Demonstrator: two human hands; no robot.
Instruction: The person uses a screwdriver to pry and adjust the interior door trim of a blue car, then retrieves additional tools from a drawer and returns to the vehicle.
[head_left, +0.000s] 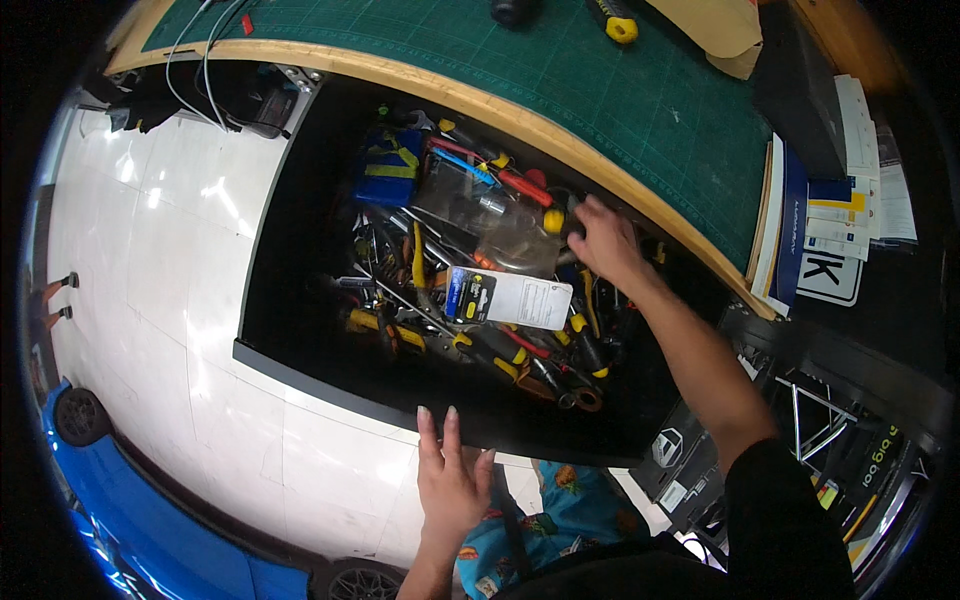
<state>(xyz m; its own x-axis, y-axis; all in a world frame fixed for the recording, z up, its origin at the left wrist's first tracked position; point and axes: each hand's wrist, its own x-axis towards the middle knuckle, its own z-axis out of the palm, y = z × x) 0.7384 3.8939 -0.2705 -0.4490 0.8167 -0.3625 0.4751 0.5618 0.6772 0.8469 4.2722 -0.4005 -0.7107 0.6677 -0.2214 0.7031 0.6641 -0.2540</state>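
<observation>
An open black drawer (300, 310) holds a jumble of hand tools. Over its far right part, my right hand (607, 240) has its fingers closed around a black-and-yellow handle (554, 221); the rest of that tool is hidden. Beside it lie a red-handled tool (525, 188) and a clear plastic bag (470, 205). A white card package (530, 300) rests on top of the pile, near the middle. My left hand (452, 492) is at the drawer's front edge, fingers stretched out, holding nothing.
Above the drawer's far side runs a workbench with a green cutting mat (600, 110) and a wooden edge. Folders and papers (785, 220) stand at its right end. Boxes (690, 450) lie at lower right. A blue car (170, 510) is at lower left on the white floor.
</observation>
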